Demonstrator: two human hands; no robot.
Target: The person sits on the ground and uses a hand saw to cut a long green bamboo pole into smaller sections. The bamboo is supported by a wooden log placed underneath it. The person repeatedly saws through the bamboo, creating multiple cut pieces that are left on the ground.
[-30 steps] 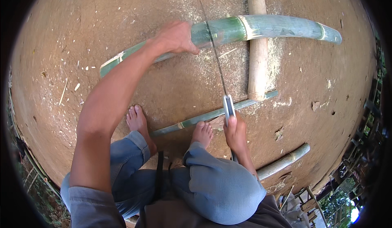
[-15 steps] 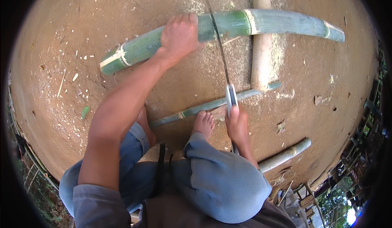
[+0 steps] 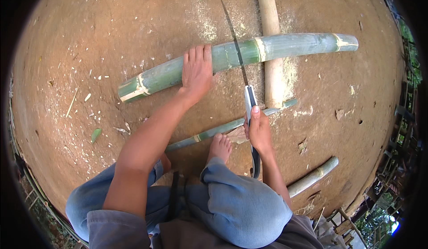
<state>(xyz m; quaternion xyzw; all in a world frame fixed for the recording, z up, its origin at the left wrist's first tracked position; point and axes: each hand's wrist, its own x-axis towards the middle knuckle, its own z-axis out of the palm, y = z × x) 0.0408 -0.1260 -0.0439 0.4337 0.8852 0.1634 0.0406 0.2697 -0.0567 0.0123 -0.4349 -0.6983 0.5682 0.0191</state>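
Head | saw [image 3: 249,98] | nearer pale node [image 3: 260,49] of bamboo pole [image 3: 290,45] than before

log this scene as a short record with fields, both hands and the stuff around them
steadying side: left hand, clasped over the green bamboo pole
tool side: right hand, gripping the saw by its handle
blade: across the pole, between left hand and nearest pale node ring
support: paler bamboo log crossing under the pole
ground: brown dirt, pale flecks
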